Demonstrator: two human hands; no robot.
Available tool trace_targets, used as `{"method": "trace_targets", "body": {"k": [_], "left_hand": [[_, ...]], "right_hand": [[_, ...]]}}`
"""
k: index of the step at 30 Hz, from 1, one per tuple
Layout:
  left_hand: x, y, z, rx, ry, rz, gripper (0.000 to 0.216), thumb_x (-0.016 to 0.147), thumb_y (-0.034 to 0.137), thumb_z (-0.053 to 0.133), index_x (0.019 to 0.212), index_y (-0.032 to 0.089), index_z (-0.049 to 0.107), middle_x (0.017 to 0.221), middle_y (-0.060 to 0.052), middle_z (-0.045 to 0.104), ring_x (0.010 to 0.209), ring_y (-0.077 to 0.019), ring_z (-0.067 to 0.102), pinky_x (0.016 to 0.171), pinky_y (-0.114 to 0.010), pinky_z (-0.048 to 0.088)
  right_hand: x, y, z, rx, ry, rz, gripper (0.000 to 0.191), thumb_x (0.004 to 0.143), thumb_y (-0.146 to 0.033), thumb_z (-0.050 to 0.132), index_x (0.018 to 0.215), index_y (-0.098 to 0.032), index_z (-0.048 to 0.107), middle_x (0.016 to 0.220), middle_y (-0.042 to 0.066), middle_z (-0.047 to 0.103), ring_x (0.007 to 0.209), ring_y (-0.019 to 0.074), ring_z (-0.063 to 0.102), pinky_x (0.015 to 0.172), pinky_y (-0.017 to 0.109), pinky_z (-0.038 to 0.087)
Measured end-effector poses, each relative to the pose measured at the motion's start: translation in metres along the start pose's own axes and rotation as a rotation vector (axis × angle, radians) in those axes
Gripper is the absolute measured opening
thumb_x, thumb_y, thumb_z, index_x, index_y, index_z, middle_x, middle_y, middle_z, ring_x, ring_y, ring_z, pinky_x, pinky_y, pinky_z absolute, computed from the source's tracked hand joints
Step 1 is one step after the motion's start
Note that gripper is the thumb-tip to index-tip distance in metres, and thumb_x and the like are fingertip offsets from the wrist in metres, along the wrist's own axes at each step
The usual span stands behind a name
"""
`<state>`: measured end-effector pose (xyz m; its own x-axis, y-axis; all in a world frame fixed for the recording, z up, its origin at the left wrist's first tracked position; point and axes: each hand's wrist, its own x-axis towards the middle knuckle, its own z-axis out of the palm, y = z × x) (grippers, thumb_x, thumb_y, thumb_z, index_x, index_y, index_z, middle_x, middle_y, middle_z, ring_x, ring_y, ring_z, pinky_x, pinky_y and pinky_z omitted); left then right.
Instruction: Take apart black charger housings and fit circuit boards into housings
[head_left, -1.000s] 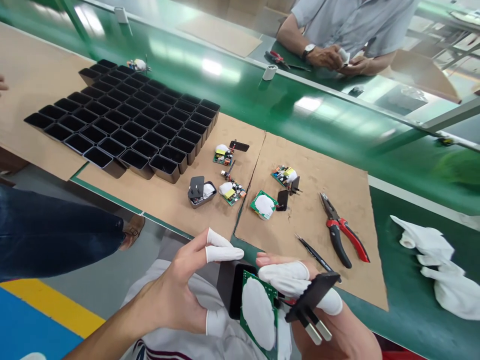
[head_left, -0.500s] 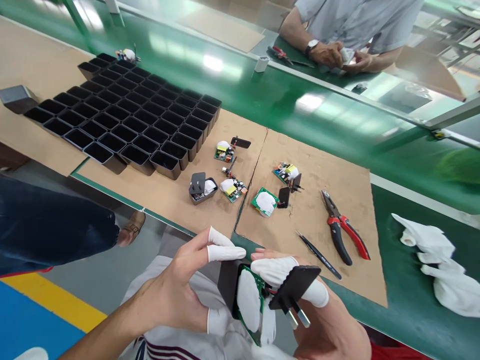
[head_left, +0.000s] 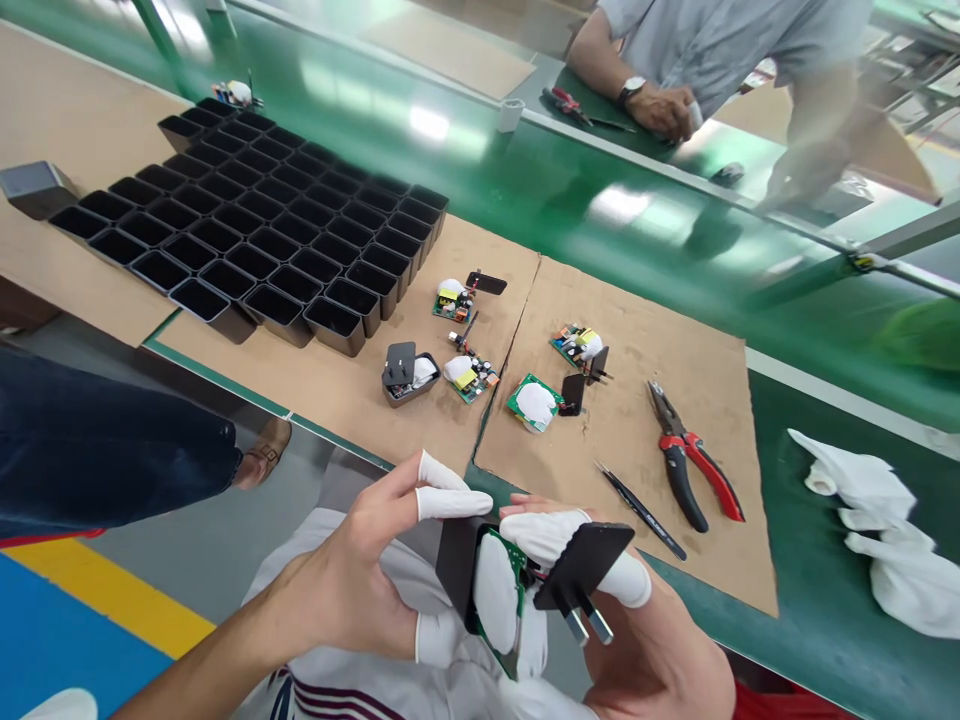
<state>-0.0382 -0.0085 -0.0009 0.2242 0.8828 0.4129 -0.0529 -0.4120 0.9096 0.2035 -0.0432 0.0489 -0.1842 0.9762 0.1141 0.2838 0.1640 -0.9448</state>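
Observation:
My left hand point(head_left: 360, 580), with white finger cots, grips a black charger shell point(head_left: 454, 570) close to my lap. My right hand point(head_left: 637, 640) pinches a green circuit board point(head_left: 499, 590) with a white pad on it, standing edge-on in the mouth of the shell. A black plug cap with two metal prongs point(head_left: 581, 580) hangs off the board by short wires and rests on my right fingers. On the cardboard mat point(head_left: 675, 330) ahead lie several more boards with plug caps point(head_left: 536, 402), and one half-filled shell point(head_left: 409, 375).
A large block of empty black shells point(head_left: 247, 240) fills the left of the bench. Red-handled pliers point(head_left: 694, 465) and black tweezers point(head_left: 641, 497) lie at the right on the mat, white gloves point(head_left: 870, 520) beyond. Across the green conveyor another person's hands point(head_left: 664, 105) are working. A leg in jeans point(head_left: 97, 450) is at left.
The board has turned more edge-on and gone further into the shell. The plug cap has tilted with it. Across the conveyor the other person has swung one arm out to the right.

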Motion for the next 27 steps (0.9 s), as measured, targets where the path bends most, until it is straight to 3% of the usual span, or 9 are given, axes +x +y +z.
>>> {"method": "trace_targets", "body": {"k": [9,15,23,27], "left_hand": [[0.001,0.0,0.0,0.002,-0.009,-0.008,0.089,0.07,0.013,0.094,0.154,0.024,0.067,0.117,-0.009,0.069,0.098,-0.0238,0.07,0.085,-0.036,0.065],[-0.001,-0.002,0.001,-0.015,-0.007,-0.023,0.09,0.07,0.013,0.095,0.154,0.025,0.067,0.118,-0.009,0.069,0.099,-0.0244,0.07,0.087,-0.037,0.065],[-0.001,-0.004,0.003,-0.033,0.002,-0.01,0.093,0.066,0.01,0.097,0.155,0.021,0.068,0.119,-0.008,0.068,0.101,-0.0219,0.068,0.089,-0.034,0.063],[-0.002,-0.005,0.003,-0.043,-0.005,-0.023,0.096,0.066,0.009,0.097,0.156,0.023,0.067,0.121,-0.008,0.067,0.102,-0.022,0.068,0.091,-0.034,0.062]], "right_hand": [[-0.001,0.004,-0.001,-0.014,-0.012,0.003,0.069,0.086,-0.04,0.101,0.148,-0.03,0.074,0.149,0.015,0.075,0.139,0.0421,0.075,0.109,0.044,0.07],[-0.003,0.006,0.003,0.002,0.024,0.02,0.073,0.084,-0.041,0.102,0.15,-0.029,0.073,0.148,0.016,0.076,0.136,0.0445,0.076,0.106,0.049,0.071],[0.0,0.01,0.002,-0.049,0.026,-0.017,0.07,0.088,-0.048,0.099,0.149,-0.027,0.073,0.145,0.017,0.076,0.134,0.041,0.078,0.108,0.043,0.071],[-0.001,0.013,0.0,-0.028,0.004,-0.032,0.072,0.087,-0.042,0.1,0.151,-0.028,0.071,0.147,0.017,0.075,0.135,0.0408,0.077,0.108,0.043,0.071]]}}
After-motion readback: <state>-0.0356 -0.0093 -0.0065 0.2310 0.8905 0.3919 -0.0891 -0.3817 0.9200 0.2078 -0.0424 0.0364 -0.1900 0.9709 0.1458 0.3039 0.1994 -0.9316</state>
